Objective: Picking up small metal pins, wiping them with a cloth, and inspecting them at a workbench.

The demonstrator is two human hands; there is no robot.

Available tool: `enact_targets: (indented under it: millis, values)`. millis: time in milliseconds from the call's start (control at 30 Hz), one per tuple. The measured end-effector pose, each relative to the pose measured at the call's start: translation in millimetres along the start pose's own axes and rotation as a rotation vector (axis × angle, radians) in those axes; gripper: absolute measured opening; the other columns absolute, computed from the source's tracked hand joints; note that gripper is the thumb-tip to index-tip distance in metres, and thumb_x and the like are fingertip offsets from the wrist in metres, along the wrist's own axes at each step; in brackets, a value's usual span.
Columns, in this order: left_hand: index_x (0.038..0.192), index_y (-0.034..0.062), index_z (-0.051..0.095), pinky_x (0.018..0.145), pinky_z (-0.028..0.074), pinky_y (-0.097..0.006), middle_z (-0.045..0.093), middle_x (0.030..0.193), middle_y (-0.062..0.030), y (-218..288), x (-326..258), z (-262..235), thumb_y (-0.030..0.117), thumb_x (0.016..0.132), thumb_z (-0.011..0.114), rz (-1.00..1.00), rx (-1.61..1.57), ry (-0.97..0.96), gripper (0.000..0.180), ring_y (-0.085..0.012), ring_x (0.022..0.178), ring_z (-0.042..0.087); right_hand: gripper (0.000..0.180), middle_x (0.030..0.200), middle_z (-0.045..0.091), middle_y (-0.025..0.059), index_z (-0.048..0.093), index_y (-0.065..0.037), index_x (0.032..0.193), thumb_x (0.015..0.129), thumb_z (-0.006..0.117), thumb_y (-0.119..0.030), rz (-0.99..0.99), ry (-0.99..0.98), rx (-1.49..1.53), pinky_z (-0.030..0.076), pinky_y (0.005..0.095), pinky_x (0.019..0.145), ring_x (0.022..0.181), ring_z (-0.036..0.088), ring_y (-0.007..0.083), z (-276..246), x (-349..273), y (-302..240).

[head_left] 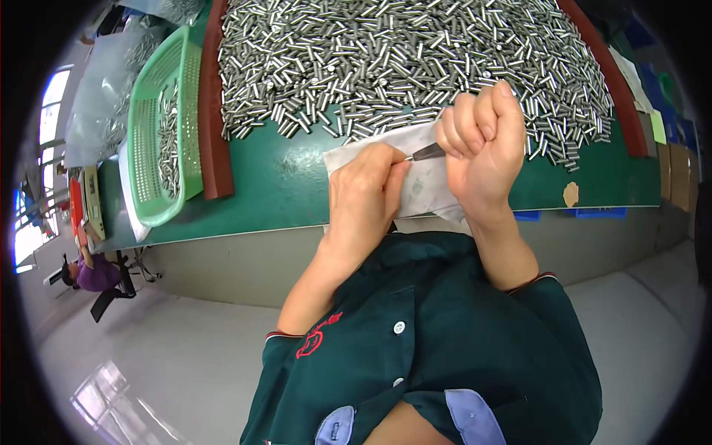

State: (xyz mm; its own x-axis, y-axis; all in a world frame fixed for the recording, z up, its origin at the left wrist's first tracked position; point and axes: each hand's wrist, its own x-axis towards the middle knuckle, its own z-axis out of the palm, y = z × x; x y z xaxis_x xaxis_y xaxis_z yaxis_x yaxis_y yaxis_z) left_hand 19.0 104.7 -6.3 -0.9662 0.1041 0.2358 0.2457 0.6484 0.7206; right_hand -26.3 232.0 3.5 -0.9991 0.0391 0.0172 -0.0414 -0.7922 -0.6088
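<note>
My right hand (pixel 486 141) is closed in a fist round a dark, tapered tool (pixel 429 152), whose pointed end reaches left to my other hand. The handle is hidden inside the fist, so its exact kind does not show. My left hand (pixel 363 185) is pinched closed, thumb against fingers. At its fingertips a small bright metal end shows, apparently one of the metal pins; the fingers cover most of it. Both hands are above a stained white cloth (pixel 426 189) on the green table (pixel 274 170). Beyond them spreads a large heap of short metal pins (pixel 400 59).
Dark red rails (pixel 211 111) flank the heap on both sides. On the left is a green mesh basket (pixel 141 148) with metal pins inside, near clear plastic bags (pixel 104 96). A torn tan scrap (pixel 570 194) lies at right. A person in purple (pixel 99 273) sits far left.
</note>
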Motion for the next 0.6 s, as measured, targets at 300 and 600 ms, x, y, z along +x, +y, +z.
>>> enact_targets:
  millis: [300, 600]
  values:
    - [0.069, 0.0011, 0.054, 0.045, 0.039, -0.032, 0.051, 0.06, -0.0114, 5.7, -0.1, -0.8, -0.001, 0.068, 0.062, -0.05, 0.053, -0.029, 0.008, -0.0253, 0.047, 0.05, 0.04, 0.042, 0.025, -0.0024, 0.027, -0.013, 0.053, 0.091, 0.029, -0.025, -0.016, -0.039, -0.063, 0.016, 0.0221, 0.036, 0.037, 0.016, 0.0064, 0.0, -3.3, -2.0]
    - [0.069, 0.0015, 0.054, 0.044, 0.039, -0.031, 0.049, 0.058, -0.0103, 3.3, -0.3, 0.4, -0.001, 0.068, 0.062, -0.055, 0.026, -0.014, 0.009, -0.0237, 0.046, 0.048, 0.041, 0.042, 0.026, -0.0012, 0.027, -0.012, 0.053, 0.091, 0.029, -0.024, -0.034, -0.015, -0.133, 0.017, 0.0223, 0.036, 0.037, 0.016, 0.0065, 3.3, -3.6, 0.7]
